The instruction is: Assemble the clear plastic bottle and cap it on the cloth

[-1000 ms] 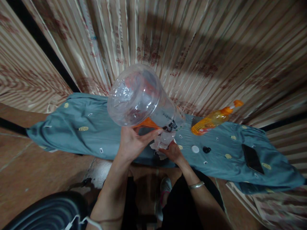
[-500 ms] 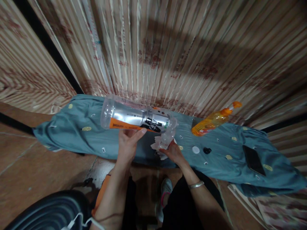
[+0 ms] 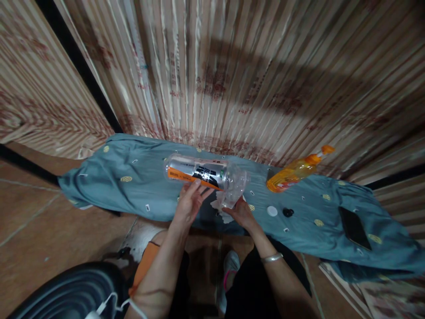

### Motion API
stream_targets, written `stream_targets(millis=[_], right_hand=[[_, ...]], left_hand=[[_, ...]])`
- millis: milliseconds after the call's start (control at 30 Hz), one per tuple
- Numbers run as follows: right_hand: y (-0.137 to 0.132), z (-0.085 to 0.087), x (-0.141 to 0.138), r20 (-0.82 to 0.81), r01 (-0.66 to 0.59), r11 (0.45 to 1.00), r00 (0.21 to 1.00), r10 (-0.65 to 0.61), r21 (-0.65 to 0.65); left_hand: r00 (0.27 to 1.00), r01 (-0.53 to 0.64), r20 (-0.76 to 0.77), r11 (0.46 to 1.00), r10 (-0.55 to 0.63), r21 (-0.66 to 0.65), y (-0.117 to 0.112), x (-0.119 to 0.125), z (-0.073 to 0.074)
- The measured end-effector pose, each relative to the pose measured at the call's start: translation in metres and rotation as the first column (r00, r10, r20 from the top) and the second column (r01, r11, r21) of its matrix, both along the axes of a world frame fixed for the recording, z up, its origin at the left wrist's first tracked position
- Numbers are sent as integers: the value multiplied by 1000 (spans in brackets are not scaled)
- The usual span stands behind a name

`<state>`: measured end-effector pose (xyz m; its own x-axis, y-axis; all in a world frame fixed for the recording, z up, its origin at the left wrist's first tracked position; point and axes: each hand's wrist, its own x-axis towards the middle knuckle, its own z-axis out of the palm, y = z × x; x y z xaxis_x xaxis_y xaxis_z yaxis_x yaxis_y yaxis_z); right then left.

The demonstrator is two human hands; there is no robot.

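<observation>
Our left hand (image 3: 190,204) is clamping lightly on a clear plastic bottle (image 3: 195,172) with silver, orange and black print, its thumb pressing on the near side while the other fingers are reaching beneath. We are keeping the bottle on its side just beyond the left hand, one end pointing left and the other pointing toward the right hand (image 3: 245,215). That hand is closing on a crumpled, see-through plastic piece (image 3: 235,184) at the bottle's right end; we cannot tell whether the two are joined. Torn white paper (image 3: 219,207) is lying between our hands, just left of the right fingers.

To the right of our right hand, a white round cap (image 3: 272,211) and a small black object (image 3: 288,212) are resting near each other on the blue-green cloth (image 3: 149,164). Beyond them, up and to the right of that hand, an orange pump bottle (image 3: 292,173) is sitting, and a dark phone (image 3: 354,228) is lying well apart at the far right. We are wearing a silver bangle (image 3: 272,257) on the right wrist. Below and left of our left hand, a black ribbed stool (image 3: 63,294) is showing.
</observation>
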<state>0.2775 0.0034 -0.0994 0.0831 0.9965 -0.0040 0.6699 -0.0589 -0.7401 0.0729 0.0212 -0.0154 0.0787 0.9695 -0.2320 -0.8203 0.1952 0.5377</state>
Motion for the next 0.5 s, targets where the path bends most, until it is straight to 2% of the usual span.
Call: stream_targets(millis=[167, 333, 500], right_hand=[[-1, 0, 0, -2, -9, 1000, 1000, 9, -8], [-1, 1, -2, -2, 17, 1000, 1000, -17, -22], [-2, 0, -3, -5, 19, 1000, 1000, -19, -2]], left_hand=[[986, 48, 166, 960, -2, -276, 0, 11, 0], [969, 109, 246, 913, -10, -392, 1, 23, -10], [936, 146, 352, 894, 14, -423, 6, 30, -22]])
